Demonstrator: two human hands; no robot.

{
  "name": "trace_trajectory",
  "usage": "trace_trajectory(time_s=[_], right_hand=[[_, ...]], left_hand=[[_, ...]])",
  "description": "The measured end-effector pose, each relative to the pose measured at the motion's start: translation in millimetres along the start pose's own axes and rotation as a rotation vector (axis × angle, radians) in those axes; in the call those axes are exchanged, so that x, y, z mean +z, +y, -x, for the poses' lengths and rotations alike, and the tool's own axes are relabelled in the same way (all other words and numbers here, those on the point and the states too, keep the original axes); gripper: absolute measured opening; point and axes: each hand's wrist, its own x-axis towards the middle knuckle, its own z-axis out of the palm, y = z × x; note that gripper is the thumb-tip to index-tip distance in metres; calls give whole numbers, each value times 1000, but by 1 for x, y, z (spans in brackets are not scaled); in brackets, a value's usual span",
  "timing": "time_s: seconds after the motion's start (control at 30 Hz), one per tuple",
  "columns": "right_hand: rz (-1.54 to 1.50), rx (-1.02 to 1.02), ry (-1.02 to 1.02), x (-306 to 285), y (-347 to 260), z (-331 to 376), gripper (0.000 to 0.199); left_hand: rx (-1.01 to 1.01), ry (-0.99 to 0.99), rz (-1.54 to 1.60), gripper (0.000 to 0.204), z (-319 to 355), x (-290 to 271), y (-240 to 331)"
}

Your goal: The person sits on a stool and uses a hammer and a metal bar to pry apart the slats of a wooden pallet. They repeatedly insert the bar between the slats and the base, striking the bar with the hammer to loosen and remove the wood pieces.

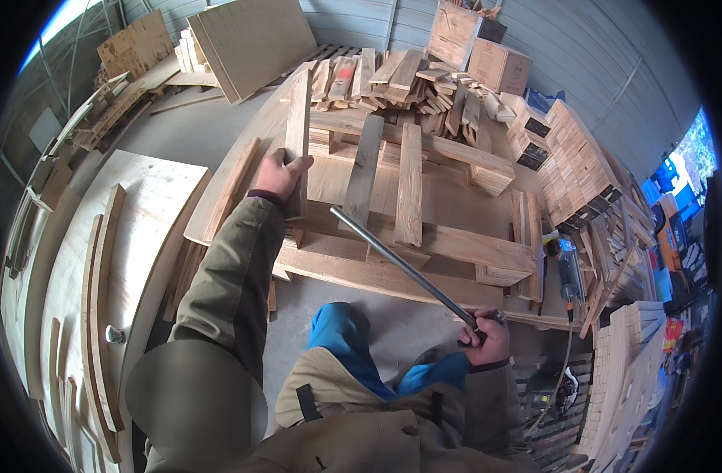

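Note:
My left hand is closed round the edge of a wooden board, which lies lengthwise across the left end of a wooden frame. My right hand, low and near my body, grips a long grey metal bar. The bar slants up to the left, its far end over the near side of the frame. Two more crosswise boards, a greyish slat and a paler slat, rest on the frame's long near beam and far beam. Wood blocks sit under the beams.
A worktable carries the frame. Loose boards are heaped at its far side, with stacked blocks to the right. A corded power tool stands at the right edge. On the left, a plywood sheet holds narrow strips.

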Motion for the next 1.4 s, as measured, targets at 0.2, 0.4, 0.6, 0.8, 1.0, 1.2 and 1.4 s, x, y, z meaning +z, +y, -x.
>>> trace_trajectory(time_s=[0.2,0.4,0.6,0.8,1.0,1.2,1.4], right_hand=[[43,17,-9,-33,2,50,14],[143,134,72,-54,23,90,12],[271,221,161,-69,37,111,12],[315,277,228,-70,43,113,9],[245,289,218,-67,49,108,10],[228,286,219,-71,48,104,11],[241,291,234,-75,48,103,10]], left_hand=[[-15,-23,69,55,7,-4,4],[-26,-52,153,53,6,-7,3],[64,-12,294,49,3,-39,-9],[73,-55,103,51,6,-103,-24],[-50,26,-331,59,13,-127,-72],[-128,19,-518,73,13,-111,-101],[-139,-30,-826,77,3,-101,-115]])
